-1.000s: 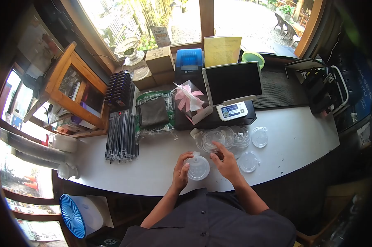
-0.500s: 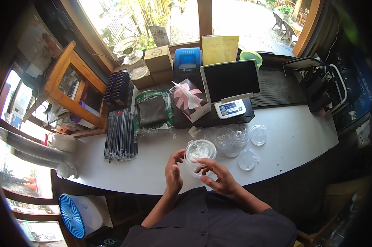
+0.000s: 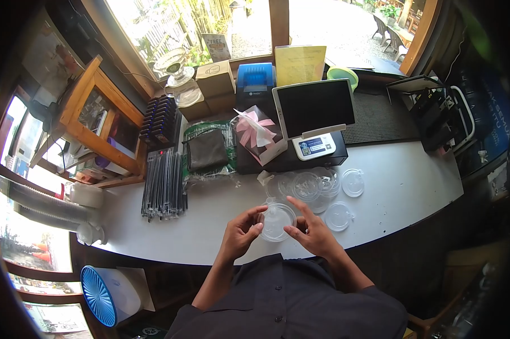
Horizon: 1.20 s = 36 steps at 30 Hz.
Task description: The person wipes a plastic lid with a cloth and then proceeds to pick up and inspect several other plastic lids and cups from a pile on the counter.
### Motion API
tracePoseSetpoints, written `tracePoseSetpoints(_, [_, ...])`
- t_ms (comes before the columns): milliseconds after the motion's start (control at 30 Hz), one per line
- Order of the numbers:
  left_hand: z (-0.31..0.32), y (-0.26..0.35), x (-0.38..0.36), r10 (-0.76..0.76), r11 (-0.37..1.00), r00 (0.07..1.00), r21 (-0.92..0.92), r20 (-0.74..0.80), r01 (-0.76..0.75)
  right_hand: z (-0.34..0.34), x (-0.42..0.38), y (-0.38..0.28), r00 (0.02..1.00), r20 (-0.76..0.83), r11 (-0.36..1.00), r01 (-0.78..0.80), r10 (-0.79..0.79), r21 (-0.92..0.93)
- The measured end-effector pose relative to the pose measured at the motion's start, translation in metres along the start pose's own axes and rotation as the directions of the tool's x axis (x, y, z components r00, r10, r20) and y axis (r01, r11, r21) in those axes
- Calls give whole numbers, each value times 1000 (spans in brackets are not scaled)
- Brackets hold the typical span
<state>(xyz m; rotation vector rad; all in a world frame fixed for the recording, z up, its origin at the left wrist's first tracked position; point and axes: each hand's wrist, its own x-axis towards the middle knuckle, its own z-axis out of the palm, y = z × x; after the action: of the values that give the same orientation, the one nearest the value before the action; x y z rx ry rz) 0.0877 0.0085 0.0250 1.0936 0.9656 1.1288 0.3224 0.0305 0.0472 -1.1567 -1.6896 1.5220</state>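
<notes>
In the head view, at centre frame, your left hand [image 3: 239, 231] and right hand [image 3: 311, 231] pinch a clear plastic lid [image 3: 277, 221] between curled fingers, above the white counter [image 3: 413, 192]. At upper centre, a sign [image 3: 212, 47] reads "FREE".

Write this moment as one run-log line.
left hand: shut on clear lid | right hand: shut on clear lid | loose lids: on counter behind
</notes>
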Motion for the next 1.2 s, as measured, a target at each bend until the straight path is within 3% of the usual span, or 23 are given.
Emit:
tracePoseSetpoints(100, [-9, -2, 4, 104, 896, 993, 429, 46, -114, -1, 3, 11, 999, 43, 995, 2, 3, -96])
tracePoseSetpoints(200, [-10, 0, 10, 319, 615, 934, 715, 159, -332, 3, 4, 8, 998, 31, 988, -55, 60, -141])
tracePoseSetpoints(300, [-7, -9, 7, 354, 594, 927, 735, 127, -327, 7, 5, 11, 992, 22, 978, -118, 123, -171])
tracePoseSetpoints(400, [-5, -21, 7, 319, 715, 946, 642, 54, -278, 8, 6, 10, 988, 16, 972, -146, 151, -184])
tracePoseSetpoints(600, [-6, -35, 11, 375, 712, 927, 650, -31, -266, 14, 11, 5, 992, -35, 969, -125, 120, -211])
tracePoseSetpoints(700, [-6, -39, 13, 305, 817, 947, 539, -102, -205, 14, 14, 8, 992, -60, 967, -125, 115, -222])
tracePoseSetpoints(800, [-4, -52, 13, 341, 823, 923, 531, -177, -202, 13, 20, 18, 992, -80, 977, -114, 100, -181])
tracePoseSetpoints(900, [-6, -57, 13, 335, 820, 933, 528, -132, -220, 14, 23, 23, 991, -86, 986, -116, 106, -119])
tracePoseSetpoints(1000, [-2, -80, 12, 207, 967, 959, 190, -191, -171, 16, 25, 31, 991, -89, 991, -110, 103, -82])
tracePoseSetpoints(1100, [1, -85, 13, 165, 986, 976, 57, -144, -158, 15, 27, 33, 986, -67, 987, -156, 153, -42])
tracePoseSetpoints(1200, [7, -85, 15, 161, 987, 976, 14, -144, -161, 20, 33, 55, 990, -87, 992, -102, 109, 76])
